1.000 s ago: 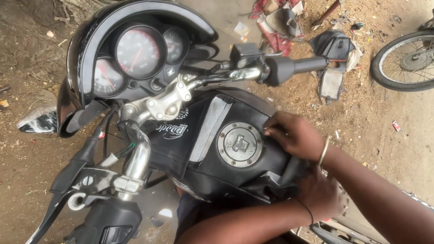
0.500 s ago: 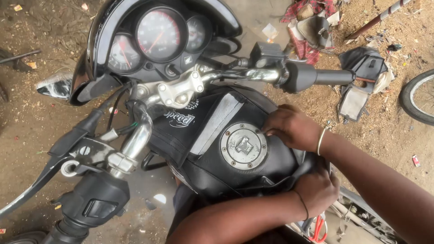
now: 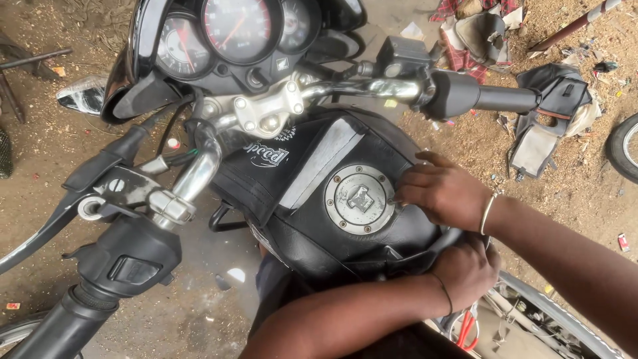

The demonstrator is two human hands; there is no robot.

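I look down on a motorcycle's fuel tank, wrapped in a black padded tank cover (image 3: 312,226) with a grey stripe. A round metal fuel cap (image 3: 359,199) shows through the cover's hole. My right hand (image 3: 442,194), a metal bangle on its wrist, lies on the cover just right of the cap, fingertips pressing at the cap's rim. My left hand (image 3: 465,271), with a black thread round the wrist, reaches across from the lower left and grips the cover's rear right edge, fingers curled under it.
Chrome handlebars (image 3: 359,90) with black grips, a clutch lever (image 3: 46,226) and the instrument dials (image 3: 236,26) lie ahead. On the dirt ground to the right are a black seat part (image 3: 551,113), rags (image 3: 478,30) and a wheel (image 3: 628,149). Red-handled pliers (image 3: 468,326) sit below my left hand.
My view has drifted, so the bike sits further right and higher in the picture. Both hands stay on the tank cover; the right hand's fingers have crept closer to the cap.
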